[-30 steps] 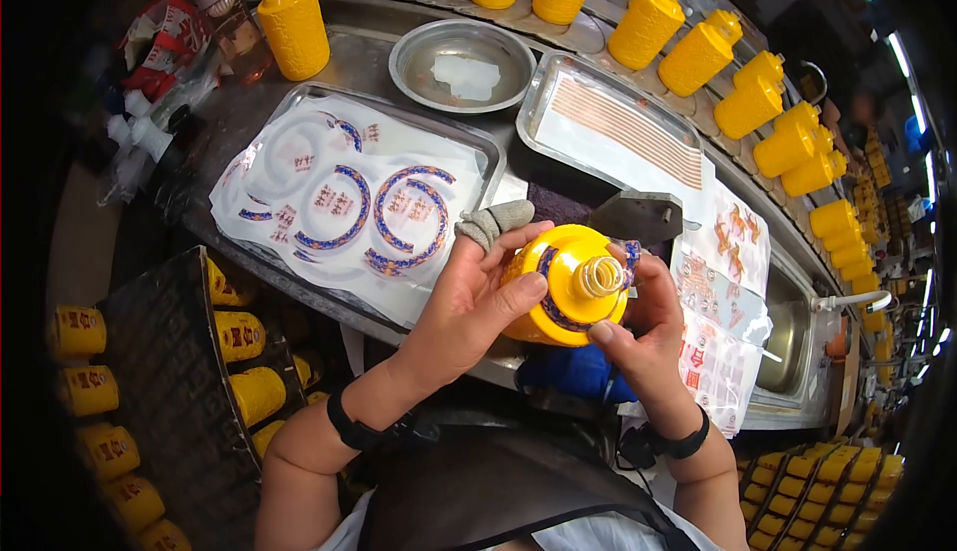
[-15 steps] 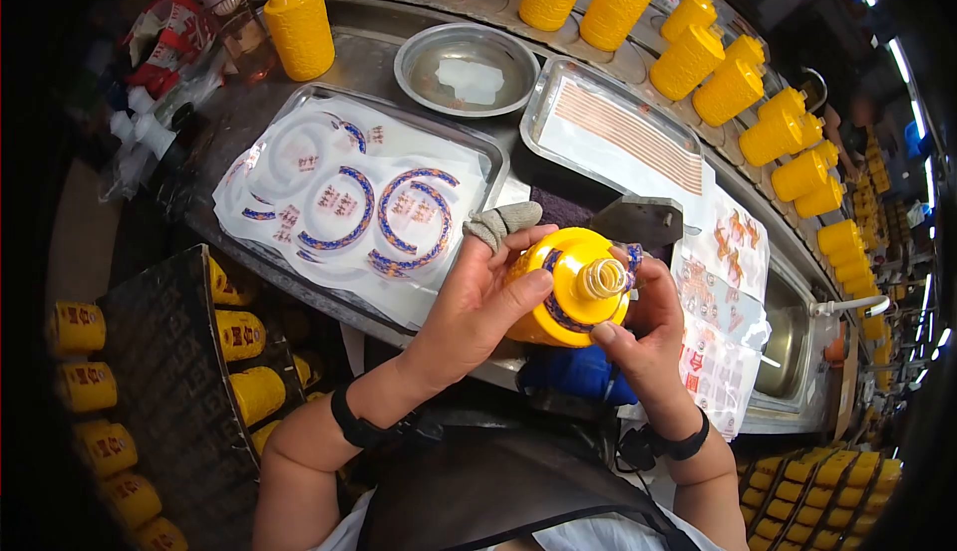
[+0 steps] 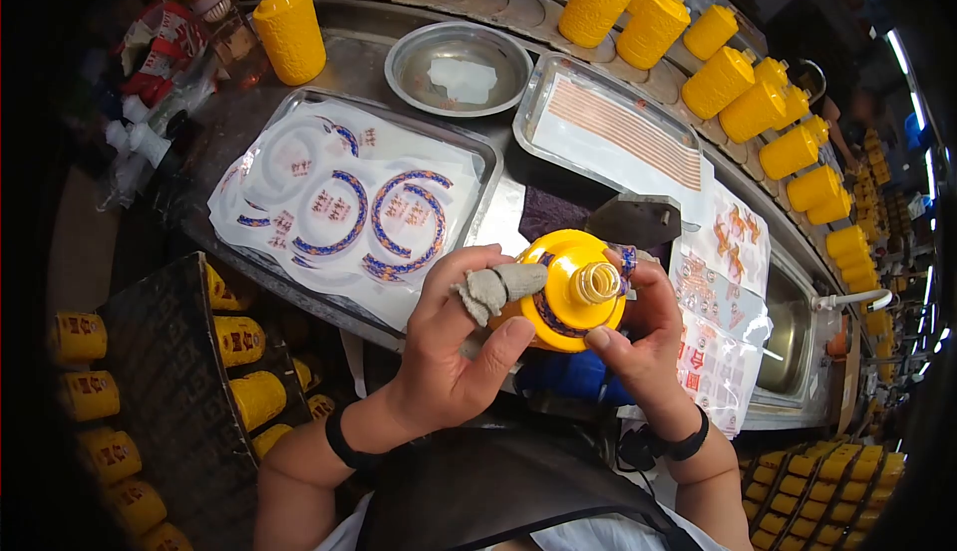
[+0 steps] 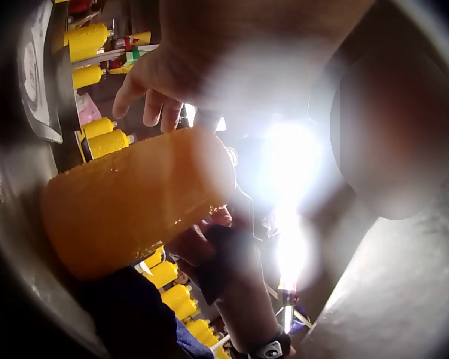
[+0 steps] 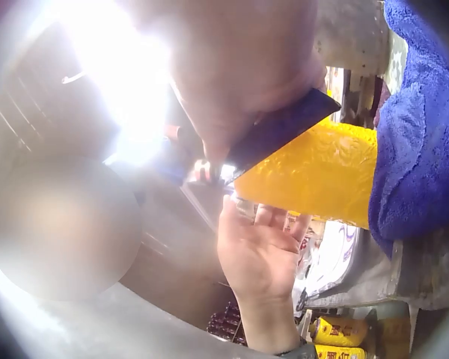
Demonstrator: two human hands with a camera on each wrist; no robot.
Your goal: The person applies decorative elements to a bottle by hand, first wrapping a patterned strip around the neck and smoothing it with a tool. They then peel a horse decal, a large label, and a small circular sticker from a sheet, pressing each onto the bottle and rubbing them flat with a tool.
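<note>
While your right hand (image 3: 648,330) grips the yellow bottle (image 3: 564,304), thumb on its shoulder, your left hand (image 3: 449,357) is open, its grey finger cover (image 3: 498,287) at the bottle's side.

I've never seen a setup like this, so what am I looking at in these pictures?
No robot here: a person works with two hands. The wide picture comes from a head camera looking down; the other two come from the left and right wrists. The right hand grips a yellow bottle; the left hand, one finger in a grey cover, seems to touch it. On the metal counter lie printed sheets in a tray, a round bowl and a striped sheet in a second tray. More yellow bottles stand behind.
</note>
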